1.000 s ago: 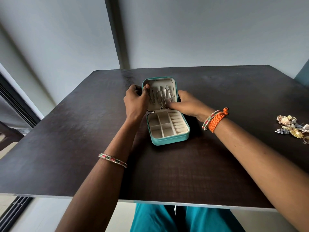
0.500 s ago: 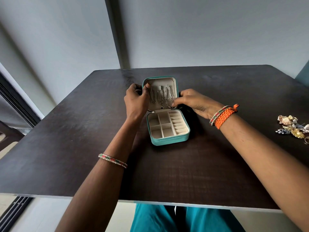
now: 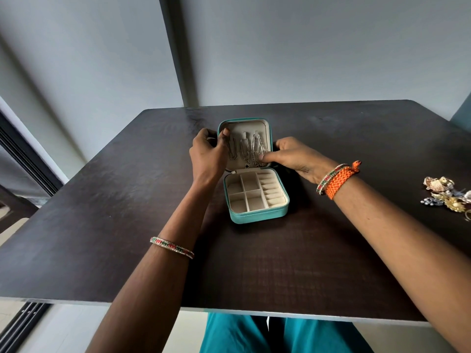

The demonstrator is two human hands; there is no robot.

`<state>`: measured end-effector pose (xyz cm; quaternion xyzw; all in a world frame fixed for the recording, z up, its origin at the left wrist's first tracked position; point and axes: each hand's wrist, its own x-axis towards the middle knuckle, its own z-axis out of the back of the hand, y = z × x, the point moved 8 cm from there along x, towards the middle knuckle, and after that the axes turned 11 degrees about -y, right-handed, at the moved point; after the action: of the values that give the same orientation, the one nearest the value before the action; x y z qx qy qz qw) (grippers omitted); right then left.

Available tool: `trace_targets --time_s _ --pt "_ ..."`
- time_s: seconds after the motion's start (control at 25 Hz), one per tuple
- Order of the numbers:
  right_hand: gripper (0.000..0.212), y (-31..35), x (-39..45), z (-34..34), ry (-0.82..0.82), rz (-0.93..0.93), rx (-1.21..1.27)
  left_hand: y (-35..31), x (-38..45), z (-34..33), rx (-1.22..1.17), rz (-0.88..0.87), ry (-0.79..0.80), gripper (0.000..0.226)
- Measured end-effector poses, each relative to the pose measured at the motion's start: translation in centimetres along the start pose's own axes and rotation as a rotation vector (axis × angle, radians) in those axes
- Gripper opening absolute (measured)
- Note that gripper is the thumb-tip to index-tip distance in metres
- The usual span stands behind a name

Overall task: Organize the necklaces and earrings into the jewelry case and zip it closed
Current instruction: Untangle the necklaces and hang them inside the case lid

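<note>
A small teal jewelry case [image 3: 257, 217] lies open in the middle of the dark table, its cream lid upright. Silver chain necklaces [image 3: 246, 150] hang in the lid. My left hand [image 3: 207, 155] grips the lid's left edge, thumb on the inside. My right hand [image 3: 293, 156] is at the lid's right edge, its fingertips pinching the lower end of the rightmost necklace [image 3: 257, 151]. The cream compartments of the case's base hold nothing that I can see. A pile of earrings [image 3: 446, 193] lies at the table's right edge.
The dark wooden table [image 3: 114, 225] runs to a pale wall at the back. Its near edge is just above my teal-clad legs [image 3: 229, 335]. Bangles sit on both wrists, with an orange braided band [image 3: 340, 180] on the right.
My right hand drew back to the right from the lid's middle, then settled at the lid's right edge with fingertips on the rightmost necklace. My left hand kept its hold.
</note>
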<state>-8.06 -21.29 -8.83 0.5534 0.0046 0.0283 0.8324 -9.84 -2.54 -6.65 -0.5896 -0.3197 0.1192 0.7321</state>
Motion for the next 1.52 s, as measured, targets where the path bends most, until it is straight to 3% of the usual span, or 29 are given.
trace_targets --time_s 0.12,0.24,0.44,0.8,0.88,0.96,1.16,1.4,1.52 --pt "0.037 -0.1 0.0 0.0 -0.054 0.023 -0.059 0.0 0.1 0.0 -0.001 -0.010 0.002 0.031" --pt "0.038 -0.2 0.1 -0.2 -0.082 0.046 -0.093 0.0 0.1 -0.1 0.000 -0.010 0.005 0.031" --pt "0.071 -0.4 -0.2 -0.3 -0.068 -0.050 -0.036 0.0 -0.1 -0.3 -0.008 -0.006 0.021 0.030" --pt "0.045 -0.2 0.0 -0.5 -0.089 0.055 -0.048 -0.1 0.0 -0.2 -0.009 -0.020 0.017 0.031" --pt "0.048 -0.2 0.0 -0.4 -0.067 0.017 -0.054 -0.1 0.0 -0.2 -0.002 -0.024 0.012 0.032" --pt "0.035 -0.2 -0.2 0.0 -0.086 -0.030 -0.034 -0.2 0.0 -0.2 0.005 -0.031 0.007 0.032" --pt "0.041 0.6 -0.6 0.7 -0.219 0.049 -0.002 -0.5 -0.1 -0.2 0.005 -0.057 0.010 0.030" --pt "0.024 -0.4 0.4 0.1 -0.165 0.055 -0.004 -0.3 -0.1 -0.2 0.002 -0.065 0.018 0.028" --pt "0.045 -1.0 0.8 -0.2 -0.135 0.033 -0.031 -0.2 -0.1 -0.3 -0.006 -0.057 0.021 0.029"
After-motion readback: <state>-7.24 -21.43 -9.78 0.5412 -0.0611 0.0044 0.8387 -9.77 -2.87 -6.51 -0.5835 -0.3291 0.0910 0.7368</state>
